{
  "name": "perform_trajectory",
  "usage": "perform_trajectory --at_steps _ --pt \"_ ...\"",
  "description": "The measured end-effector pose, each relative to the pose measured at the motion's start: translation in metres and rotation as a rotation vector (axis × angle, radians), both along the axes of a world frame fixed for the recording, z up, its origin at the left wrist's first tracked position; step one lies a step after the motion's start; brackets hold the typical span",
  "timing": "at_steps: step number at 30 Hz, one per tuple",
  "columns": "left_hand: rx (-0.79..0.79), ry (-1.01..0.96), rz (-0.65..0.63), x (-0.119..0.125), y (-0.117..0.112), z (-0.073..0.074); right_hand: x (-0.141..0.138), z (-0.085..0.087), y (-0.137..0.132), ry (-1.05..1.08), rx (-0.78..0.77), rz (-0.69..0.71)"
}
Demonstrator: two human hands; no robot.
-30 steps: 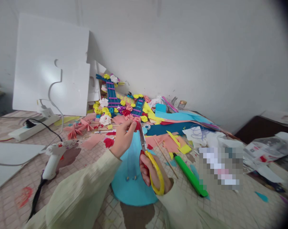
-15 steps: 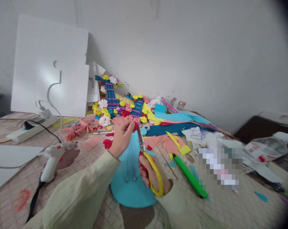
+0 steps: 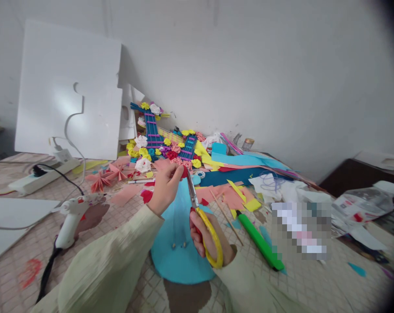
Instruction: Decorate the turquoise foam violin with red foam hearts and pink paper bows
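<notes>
Between thumb and fingers, my left hand [image 3: 166, 188] pinches a small red paper piece [image 3: 184, 172]. My right hand [image 3: 210, 237] grips scissors [image 3: 213, 243] with yellow and red handles, fingers through the loops. The blades point up and away, their tips touching or right beside the red paper; how far they are parted I cannot tell. Under both hands lies a light-blue rounded piece [image 3: 180, 271] of paper or felt. Past my left hand are paper flowers [image 3: 143, 165] in white, yellow, pink and red around blue ladder-like stick pieces [image 3: 153, 130].
A white glue gun [image 3: 68, 224] with a black cord lies at left, near a power strip [image 3: 43, 176]. A green marker-like tube [image 3: 260, 241] and a thin wooden stick [image 3: 227, 217] lie at right. Paper scraps [image 3: 234, 198] cover the middle. A white board [image 3: 68, 87] leans on the wall.
Almost nothing differs. Both hands, the scissors and the red paper keep nearly the same place, with only a very slight shift of the left hand and forearm.
</notes>
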State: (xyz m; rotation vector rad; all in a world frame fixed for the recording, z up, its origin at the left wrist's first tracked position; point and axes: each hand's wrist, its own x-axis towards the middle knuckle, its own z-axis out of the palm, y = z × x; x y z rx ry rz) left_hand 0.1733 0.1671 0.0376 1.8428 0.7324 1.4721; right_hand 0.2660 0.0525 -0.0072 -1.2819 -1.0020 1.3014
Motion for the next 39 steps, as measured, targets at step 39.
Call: perform_trajectory --at_steps 39 --pt "-0.264 0.001 -0.264 0.003 -0.002 0.001 0.156 0.010 -0.022 0.026 -0.068 -0.215"
